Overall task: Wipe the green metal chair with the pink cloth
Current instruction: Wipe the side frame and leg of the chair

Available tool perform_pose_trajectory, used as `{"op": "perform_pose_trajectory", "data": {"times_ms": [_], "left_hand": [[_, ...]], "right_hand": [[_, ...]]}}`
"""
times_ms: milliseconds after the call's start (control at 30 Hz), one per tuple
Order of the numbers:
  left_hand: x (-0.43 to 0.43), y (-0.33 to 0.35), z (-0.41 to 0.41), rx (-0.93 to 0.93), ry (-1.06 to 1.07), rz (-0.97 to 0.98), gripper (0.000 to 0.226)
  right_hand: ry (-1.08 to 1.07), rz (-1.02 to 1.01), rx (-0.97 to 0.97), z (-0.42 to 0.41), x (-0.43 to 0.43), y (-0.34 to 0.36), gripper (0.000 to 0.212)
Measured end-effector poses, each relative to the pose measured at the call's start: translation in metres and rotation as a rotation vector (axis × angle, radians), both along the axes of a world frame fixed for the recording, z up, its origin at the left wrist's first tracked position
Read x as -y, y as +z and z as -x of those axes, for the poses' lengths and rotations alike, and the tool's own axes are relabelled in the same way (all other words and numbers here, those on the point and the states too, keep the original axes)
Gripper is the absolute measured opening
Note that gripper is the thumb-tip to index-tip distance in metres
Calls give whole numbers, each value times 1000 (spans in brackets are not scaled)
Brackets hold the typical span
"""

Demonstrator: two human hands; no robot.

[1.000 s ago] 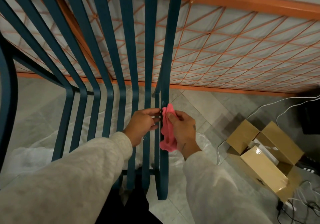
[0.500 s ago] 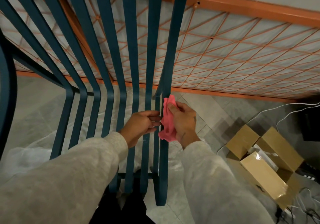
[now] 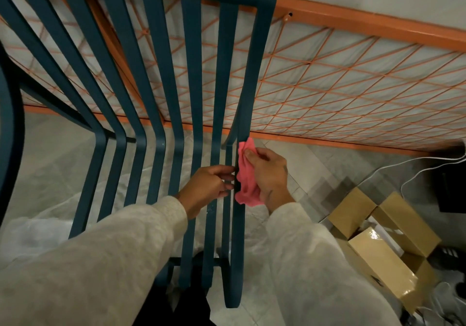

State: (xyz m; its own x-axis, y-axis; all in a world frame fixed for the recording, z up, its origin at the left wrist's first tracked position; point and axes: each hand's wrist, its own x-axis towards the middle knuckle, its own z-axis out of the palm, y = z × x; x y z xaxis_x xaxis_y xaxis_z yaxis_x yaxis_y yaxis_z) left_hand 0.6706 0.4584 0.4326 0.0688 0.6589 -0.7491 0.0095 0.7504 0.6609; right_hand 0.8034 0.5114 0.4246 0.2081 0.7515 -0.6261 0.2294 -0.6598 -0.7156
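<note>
My right hand [image 3: 267, 174] presses the cloth [image 3: 245, 174], bunched lengthwise, against the chair [image 3: 161, 78] rail while my left hand [image 3: 206, 187] pinches a neighbouring slat.

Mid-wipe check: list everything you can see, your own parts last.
green metal chair: one, teal-green, centre, slatted
pink cloth: one, pink, on the chair's right rail
grid frame: one, orange, behind the chair by the wall
cardboard box: at least one, brown, flaps open, floor lower right
cables: two, white, floor right
plastic sheet: one, clear, floor under chair
left hand: fingers grip a slat beside the cloth
right hand: holds cloth against rail
</note>
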Motion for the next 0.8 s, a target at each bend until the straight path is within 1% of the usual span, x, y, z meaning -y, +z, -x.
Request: {"op": "perform_pose_trajectory", "data": {"times_ms": [33, 100, 167, 267, 300, 333, 433, 500, 567, 633, 667, 700, 800], "left_hand": [[1, 0, -1, -6, -8, -19, 61], [3, 0, -3, -35, -15, -60, 67], [5, 0, -5, -51, -14, -82, 64], [5, -1, -7, -31, 6, -64, 57], [5, -1, -6, -28, 10, -56, 56], [5, -1, -5, -25, 14, -50, 55], [4, -1, -2, -14, 5, -47, 53], [4, 1, -3, -8, -12, -54, 52], [4, 4, -5, -13, -21, -72, 54], [4, 3, -7, -24, -30, -75, 56], [5, 3, -7, -27, -35, -73, 57], [5, 2, -8, -32, -39, -75, 57], [6, 0, -7, -46, -38, -77, 57]], "right_hand": [[-16, 53, -60, -5, 6, 1, 24], [0, 84, -74, -11, 19, 0, 27], [56, 5, 21, -8, 26, -2, 27], [170, -117, 271, 4, 21, -4, 26], [194, -138, 314, 8, 16, -3, 25], [195, -138, 312, 10, 11, -2, 24], [100, -57, 108, 6, -4, 4, 25], [94, -2, 19, -2, 0, 7, 28], [69, 64, -59, -12, 13, 4, 28], [98, 83, -57, -17, 27, -3, 27], [138, 54, 0, -17, 32, -4, 25], [194, 12, 96, -15, 34, -5, 24], [415, -108, 495, 1, 27, -2, 26]]}}
